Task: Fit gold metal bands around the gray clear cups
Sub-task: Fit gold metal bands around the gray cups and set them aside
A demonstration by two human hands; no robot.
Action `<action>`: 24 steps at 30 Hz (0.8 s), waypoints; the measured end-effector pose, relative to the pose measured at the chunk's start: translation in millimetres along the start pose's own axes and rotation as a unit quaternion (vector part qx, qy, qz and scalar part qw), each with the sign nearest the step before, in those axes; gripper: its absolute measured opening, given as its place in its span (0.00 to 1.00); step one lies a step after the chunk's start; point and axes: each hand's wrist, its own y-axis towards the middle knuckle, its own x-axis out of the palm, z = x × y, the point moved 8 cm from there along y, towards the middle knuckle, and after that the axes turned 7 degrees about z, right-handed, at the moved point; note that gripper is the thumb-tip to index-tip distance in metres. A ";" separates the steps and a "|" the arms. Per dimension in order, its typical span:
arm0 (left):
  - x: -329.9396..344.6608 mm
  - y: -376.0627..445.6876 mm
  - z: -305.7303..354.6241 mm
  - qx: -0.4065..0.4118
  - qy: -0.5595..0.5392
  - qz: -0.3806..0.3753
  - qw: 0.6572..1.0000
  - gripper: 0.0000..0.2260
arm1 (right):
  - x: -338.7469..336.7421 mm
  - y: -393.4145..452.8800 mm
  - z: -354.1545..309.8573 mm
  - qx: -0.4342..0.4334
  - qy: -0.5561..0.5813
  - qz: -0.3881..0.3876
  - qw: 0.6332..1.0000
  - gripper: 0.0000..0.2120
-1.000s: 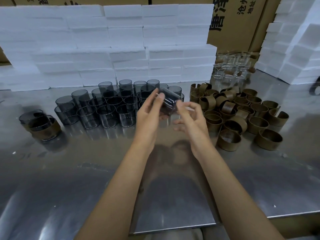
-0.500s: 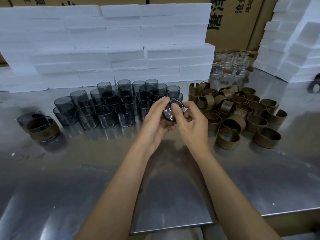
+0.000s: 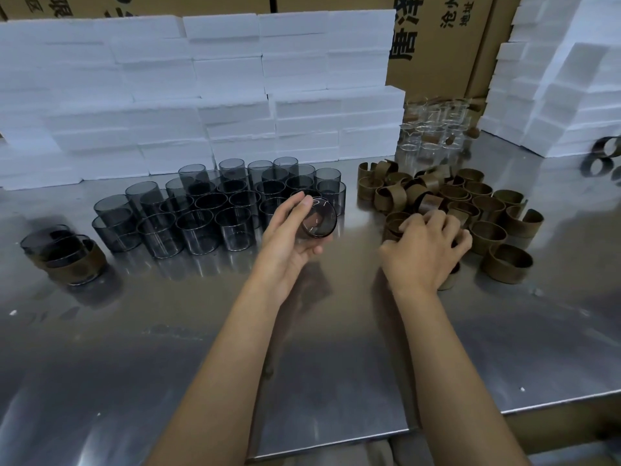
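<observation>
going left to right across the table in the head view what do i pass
banded cups → cluster of gray cups → left hand holding one gray cup → right hand on the gold bands → dark rings at the far right edge

- Two hands: the left hand (image 3: 289, 240) with one gray clear cup (image 3: 317, 220) in its fingers, the right hand (image 3: 425, 250) down on the pile of gold bands (image 3: 470, 210)
- Gray cups standing unbanded on the surface (image 3: 201, 348), left of centre (image 3: 208, 210): roughly twenty-five, too tightly packed to count exactly
- Banded cups at far left (image 3: 67, 257): two or three, overlapping
- Loose gold bands at right: about thirty, heaped
- Clear cups far right (image 3: 433, 129): blurred, over a dozen
- White foam block stacks (image 3: 201, 95): two
</observation>
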 end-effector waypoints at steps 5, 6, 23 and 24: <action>-0.2 -1.8 -0.3 -0.014 0.010 -0.005 1.000 0.25 | 0.8 2.3 2.1 -0.002 -0.010 -0.004 1.000 0.10; -0.6 -1.7 0.0 -0.015 0.010 -0.005 1.000 0.24 | 1.2 2.1 1.2 -0.007 -0.010 -0.004 1.000 0.10; -7.0 2.6 -0.3 -0.004 0.010 0.018 1.000 0.15 | -24.1 -10.1 -39.5 -0.120 0.374 0.112 0.913 0.06; -6.6 2.9 0.6 -0.001 0.004 0.018 1.000 0.17 | -25.4 -15.3 -46.7 -0.133 0.400 0.107 0.900 0.06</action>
